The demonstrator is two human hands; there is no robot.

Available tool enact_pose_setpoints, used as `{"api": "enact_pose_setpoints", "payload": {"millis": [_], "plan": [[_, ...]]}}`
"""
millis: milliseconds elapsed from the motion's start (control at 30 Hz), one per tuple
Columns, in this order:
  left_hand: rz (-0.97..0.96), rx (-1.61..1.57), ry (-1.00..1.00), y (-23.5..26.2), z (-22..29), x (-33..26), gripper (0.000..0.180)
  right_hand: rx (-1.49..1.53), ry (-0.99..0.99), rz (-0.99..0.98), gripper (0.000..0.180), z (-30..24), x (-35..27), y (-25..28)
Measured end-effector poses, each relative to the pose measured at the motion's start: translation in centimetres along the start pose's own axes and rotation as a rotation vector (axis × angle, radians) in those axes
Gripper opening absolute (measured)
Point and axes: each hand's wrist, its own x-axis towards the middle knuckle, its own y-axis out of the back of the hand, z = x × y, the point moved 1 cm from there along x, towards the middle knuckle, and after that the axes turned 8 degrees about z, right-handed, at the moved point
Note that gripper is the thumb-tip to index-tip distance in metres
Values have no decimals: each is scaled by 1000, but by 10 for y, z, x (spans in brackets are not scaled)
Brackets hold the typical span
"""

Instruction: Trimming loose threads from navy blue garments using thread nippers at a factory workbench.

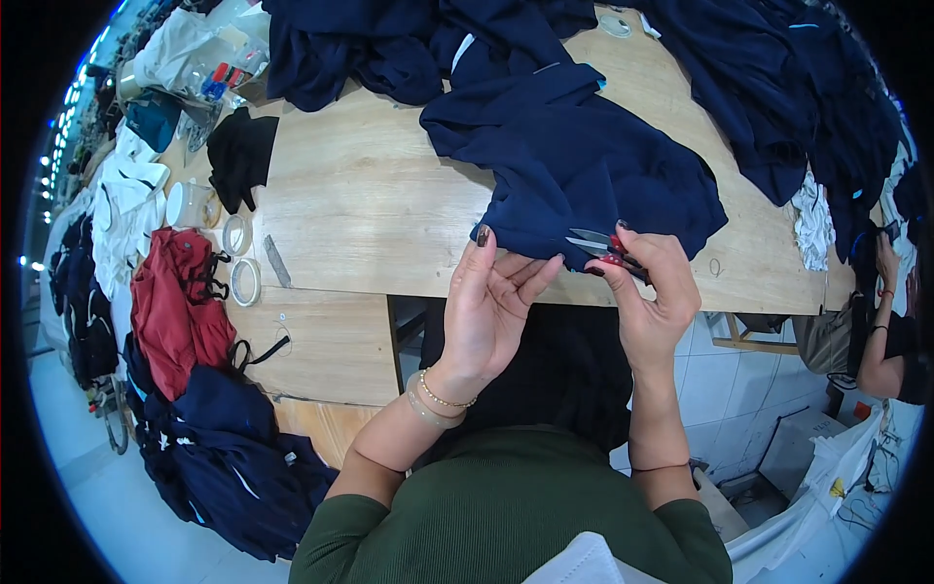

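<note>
A dark navy garment (593, 165) lies rumpled across the table in front of me, its near edge by the table's front. My left hand (491, 302) has its palm turned up and its thumb on the garment's left near corner, pinching the cloth; part of the fingers is hidden under it. In my right hand (662, 287) is a small pair of thread snips (605, 249) with dark red on the handles. The parted blades point left, over the near edge of the garment.
More navy garments (350, 49) are heaped at the back and far right. On the left lie a red garment (180, 307), tape rolls (245, 281), a black cloth (243, 156) and navy clothes (229, 457). Another person's arm (883, 321) shows at the right rim.
</note>
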Motion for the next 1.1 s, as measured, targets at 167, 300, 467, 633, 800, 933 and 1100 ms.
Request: {"api": "enact_pose_setpoints", "payload": {"millis": [167, 300, 467, 633, 800, 933, 1100], "plan": [[-7, 6, 8, -1, 0, 0, 32, 14, 2, -12, 33, -3, 1, -2], [12, 14, 10, -3, -1, 0, 33, -6, 7, -32, 31, -6, 3, -3], [67, 45, 22, -4, -2, -1, 33, 22, -12, -31, 32, -2, -1, -4], [100, 32, 41, -4, -3, 0, 31, 163, -180, -54, 41, -10, 11, -5], [21, 25, 72, 15, -6, 4, 27, 74, 138, -163, 31, -8, 14, -20], [97, 28, 49, -6, -1, 1, 26, 232, -151, -56, 20, 1, 14, -15], [133, 32, 44, -9, 1, 2, 29, 327, -442, 10, 6, 14, 19, -5]]}}
